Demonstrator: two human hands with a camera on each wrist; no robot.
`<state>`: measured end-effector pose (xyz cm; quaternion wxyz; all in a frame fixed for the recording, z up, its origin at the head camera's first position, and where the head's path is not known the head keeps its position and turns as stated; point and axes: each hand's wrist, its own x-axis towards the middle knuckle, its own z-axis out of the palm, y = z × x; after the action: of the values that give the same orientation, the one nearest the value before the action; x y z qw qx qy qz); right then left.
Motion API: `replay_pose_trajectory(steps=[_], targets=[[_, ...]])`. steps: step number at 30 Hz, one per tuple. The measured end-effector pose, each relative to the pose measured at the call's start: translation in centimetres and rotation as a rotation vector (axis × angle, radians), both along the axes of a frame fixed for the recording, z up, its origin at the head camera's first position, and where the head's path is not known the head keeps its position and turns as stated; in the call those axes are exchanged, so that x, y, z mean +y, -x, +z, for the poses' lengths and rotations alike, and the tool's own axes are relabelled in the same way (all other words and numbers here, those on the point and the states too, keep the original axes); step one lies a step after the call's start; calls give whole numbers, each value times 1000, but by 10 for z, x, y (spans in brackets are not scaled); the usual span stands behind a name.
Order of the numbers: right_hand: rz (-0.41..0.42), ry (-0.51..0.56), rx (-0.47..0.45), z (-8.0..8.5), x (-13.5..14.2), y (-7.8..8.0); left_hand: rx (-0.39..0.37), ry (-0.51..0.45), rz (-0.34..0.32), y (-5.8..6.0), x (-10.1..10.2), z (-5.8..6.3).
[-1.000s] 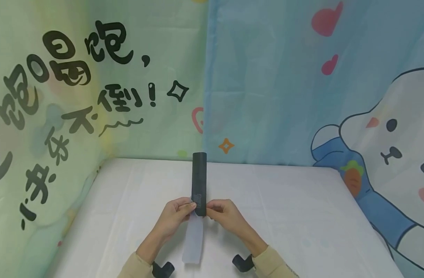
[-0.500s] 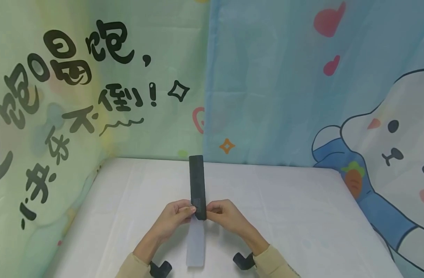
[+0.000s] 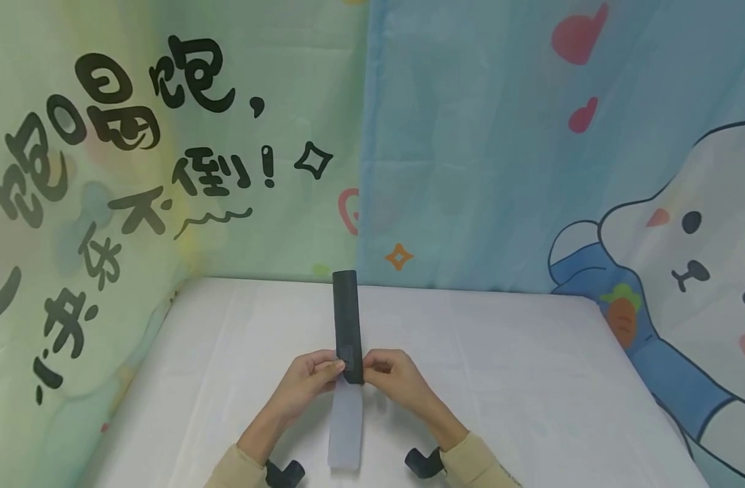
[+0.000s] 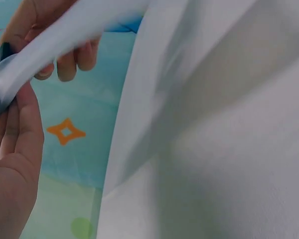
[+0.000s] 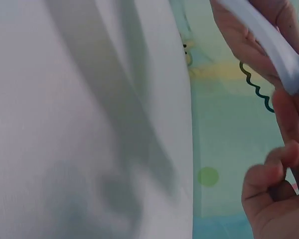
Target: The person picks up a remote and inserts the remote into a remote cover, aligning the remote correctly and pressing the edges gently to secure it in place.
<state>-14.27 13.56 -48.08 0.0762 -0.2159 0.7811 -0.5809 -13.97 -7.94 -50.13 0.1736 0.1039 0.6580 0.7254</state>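
In the head view, a long flat black bar stands nearly upright above the table, with a small greyish label near its lower end. From that end a whitish, translucent strip hangs down; both wrist views show it curving where it meets the bar. My left hand pinches the bar's lower left side, thumb on the front and fingers mostly behind. At the lower right edge, my right hand pinches the bar with thumb and index finger. The fingertips behind the bar are hidden in the head view.
A white-covered table lies beneath both hands. Printed curtains stand along its back and sides. A black mount sits at each sleeve cuff. Shadows of the strip fall on the cloth.
Over the last second the bar has tilted slightly, its top shifting left and its lower end dropping a little. The strip has swung to the right. Both hands keep their hold.
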Motion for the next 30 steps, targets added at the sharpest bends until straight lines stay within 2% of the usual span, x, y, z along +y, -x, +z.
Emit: replay_pose_trajectory(steps=[4, 13, 22, 27, 30], targets=[[-23, 51, 3, -4, -1, -1, 17, 15, 36, -2, 2, 2], [-26, 54, 25, -3, 0, -1, 90, 73, 100, -2, 4, 10], [-47, 108, -83, -3, 3, -1, 138, 124, 148, -2, 6, 7], [-60, 129, -126, -2, 3, -1, 158, 119, 140, -1, 7, 8], [-72, 177, -198, -2, 2, -1, 166, 109, 137, 0, 7, 10]])
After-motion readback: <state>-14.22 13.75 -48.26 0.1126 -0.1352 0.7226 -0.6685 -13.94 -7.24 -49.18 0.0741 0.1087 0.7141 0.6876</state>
